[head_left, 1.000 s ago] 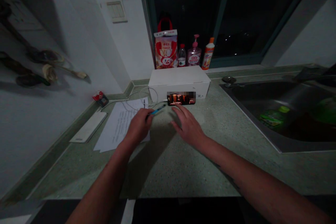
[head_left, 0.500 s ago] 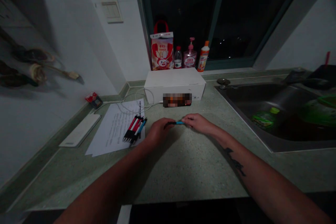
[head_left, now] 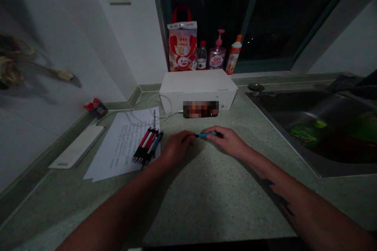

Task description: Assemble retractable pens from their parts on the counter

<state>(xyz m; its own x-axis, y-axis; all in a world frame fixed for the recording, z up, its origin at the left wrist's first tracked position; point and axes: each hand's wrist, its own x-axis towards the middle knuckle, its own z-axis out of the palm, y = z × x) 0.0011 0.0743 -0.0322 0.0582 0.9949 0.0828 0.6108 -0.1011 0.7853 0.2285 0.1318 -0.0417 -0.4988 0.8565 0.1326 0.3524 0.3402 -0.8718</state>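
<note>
Both my hands hold one blue pen (head_left: 204, 135) level above the green speckled counter (head_left: 206, 196). My left hand (head_left: 176, 150) pinches its dark left end, and my right hand (head_left: 229, 141) pinches the right end. A bundle of several red, black and blue pens (head_left: 147, 150) lies on a printed sheet of paper (head_left: 120, 147) just left of my left hand. Beyond the blue pen a phone (head_left: 200, 109) leans against a white box (head_left: 197, 86).
A steel sink (head_left: 321, 125) holding green items fills the right side. A white cable (head_left: 141, 111) loops over the paper. A flat white slab (head_left: 77, 151) and a small red packet (head_left: 94, 106) lie by the left wall. A red bag (head_left: 182, 45) and bottles (head_left: 217, 55) stand on the sill.
One second ago my left hand held the blue pen over the paper while my right hand lay open near the phone. Both hands now pinch the pen's ends, and the pen bundle lies uncovered.
</note>
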